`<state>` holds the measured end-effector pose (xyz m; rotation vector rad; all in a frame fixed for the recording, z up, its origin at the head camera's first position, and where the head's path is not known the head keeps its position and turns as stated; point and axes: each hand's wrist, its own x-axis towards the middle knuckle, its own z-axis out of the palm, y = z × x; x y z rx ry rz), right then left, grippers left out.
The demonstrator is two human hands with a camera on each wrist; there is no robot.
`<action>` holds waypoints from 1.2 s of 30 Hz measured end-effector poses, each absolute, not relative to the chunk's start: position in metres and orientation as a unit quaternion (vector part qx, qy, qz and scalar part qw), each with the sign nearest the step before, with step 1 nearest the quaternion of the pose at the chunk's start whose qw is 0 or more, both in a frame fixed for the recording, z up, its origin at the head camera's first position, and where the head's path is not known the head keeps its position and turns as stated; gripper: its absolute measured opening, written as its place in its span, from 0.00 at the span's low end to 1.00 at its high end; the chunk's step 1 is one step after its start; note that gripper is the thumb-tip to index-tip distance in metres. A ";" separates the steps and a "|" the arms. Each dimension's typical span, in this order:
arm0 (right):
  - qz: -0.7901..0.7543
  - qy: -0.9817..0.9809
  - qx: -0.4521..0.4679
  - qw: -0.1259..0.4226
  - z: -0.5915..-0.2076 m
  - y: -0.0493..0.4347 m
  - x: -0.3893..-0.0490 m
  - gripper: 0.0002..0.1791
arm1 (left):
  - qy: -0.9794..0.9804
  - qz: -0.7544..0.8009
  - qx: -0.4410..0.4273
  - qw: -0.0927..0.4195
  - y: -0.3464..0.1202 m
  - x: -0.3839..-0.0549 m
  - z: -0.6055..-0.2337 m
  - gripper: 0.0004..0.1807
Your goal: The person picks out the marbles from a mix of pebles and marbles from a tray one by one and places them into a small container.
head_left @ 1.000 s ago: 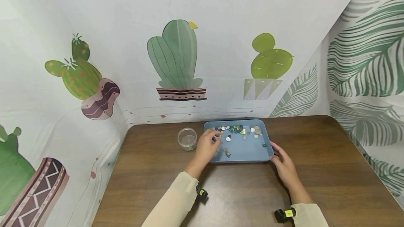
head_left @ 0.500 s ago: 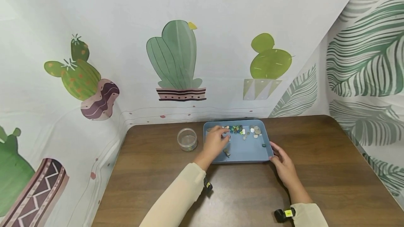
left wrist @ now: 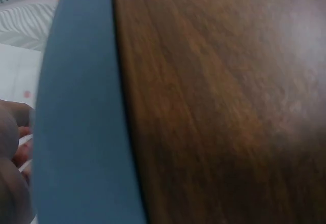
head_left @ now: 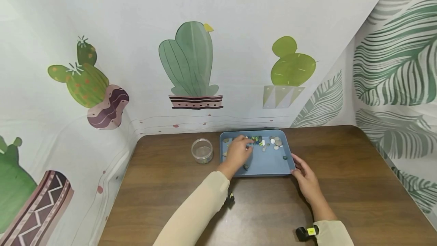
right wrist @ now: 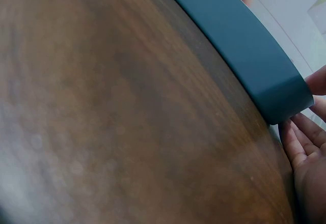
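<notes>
A shallow blue tray point(head_left: 269, 164) lies on the table, with small stones in it. Over its left part is my left hand point(head_left: 238, 153), thumb and index finger apart, fingertips close to a row of dark and green stones point(head_left: 257, 139) along the far side. Whether they touch a stone cannot be made out. At the tray's near right corner my right hand point(head_left: 307, 181) holds the rim, thumb point(right wrist: 317, 81) at the top and fingers point(right wrist: 293, 140) against the outside. The left wrist view shows mostly the tray's outer wall point(left wrist: 84, 122), hiding the left fingertips' work.
Left of the tray stands a round clear jar point(head_left: 203, 151) with a little something at its bottom. Pale and grey stones point(head_left: 277, 142) lie at the tray's far right, and a lone dark stone point(head_left: 285, 158) near the right wall. A printed cloth point(head_left: 239, 67) hangs behind the table.
My left hand has moved rightward over the tray, from its left edge toward the dark and green stones. Stones at the left show again. My right hand has stayed at the corner.
</notes>
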<state>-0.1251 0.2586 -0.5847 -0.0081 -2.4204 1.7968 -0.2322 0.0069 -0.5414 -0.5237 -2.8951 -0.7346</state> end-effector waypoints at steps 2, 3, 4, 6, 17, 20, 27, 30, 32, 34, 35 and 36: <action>0.594 -0.802 -0.005 0.063 -0.585 0.259 -0.125 0.29 | -0.956 -0.235 -0.170 0.049 0.008 -0.235 -0.544 0.13; 0.593 -0.802 -0.006 0.062 -0.585 0.259 -0.125 0.29 | -0.957 -0.232 -0.167 0.048 0.009 -0.237 -0.545 0.13; 0.593 -0.803 -0.007 0.060 -0.584 0.259 -0.125 0.29 | -0.958 -0.229 -0.164 0.047 0.010 -0.239 -0.546 0.13; 0.593 -0.803 -0.008 0.059 -0.584 0.259 -0.125 0.30 | -0.961 -0.224 -0.155 0.043 0.011 -0.242 -0.547 0.13; 0.588 -0.806 -0.003 0.062 -0.585 0.259 -0.125 0.30 | -0.974 -0.169 -0.149 0.023 0.015 -0.249 -0.551 0.15; 0.588 -0.807 -0.005 0.061 -0.585 0.259 -0.125 0.30 | -0.976 -0.153 -0.151 0.024 0.015 -0.248 -0.551 0.15; 0.587 -0.807 -0.004 0.064 -0.584 0.259 -0.125 0.30 | -0.980 -0.140 -0.142 0.010 0.016 -0.245 -0.548 0.15; 0.585 -0.808 -0.006 0.061 -0.584 0.259 -0.125 0.30 | -0.979 -0.146 -0.140 0.008 0.016 -0.245 -0.548 0.15; 0.585 -0.809 -0.007 0.059 -0.585 0.259 -0.125 0.30 | -0.979 -0.149 -0.141 0.013 0.015 -0.245 -0.550 0.15; 0.586 -0.809 -0.009 0.056 -0.585 0.260 -0.125 0.30 | -0.978 -0.150 -0.143 0.014 0.015 -0.246 -0.551 0.15; 0.586 -0.809 -0.009 0.055 -0.585 0.260 -0.125 0.30 | -0.978 -0.152 -0.144 0.017 0.015 -0.246 -0.552 0.14; 0.586 -0.809 -0.010 0.054 -0.585 0.260 -0.126 0.30 | -0.978 -0.153 -0.144 0.017 0.015 -0.246 -0.553 0.14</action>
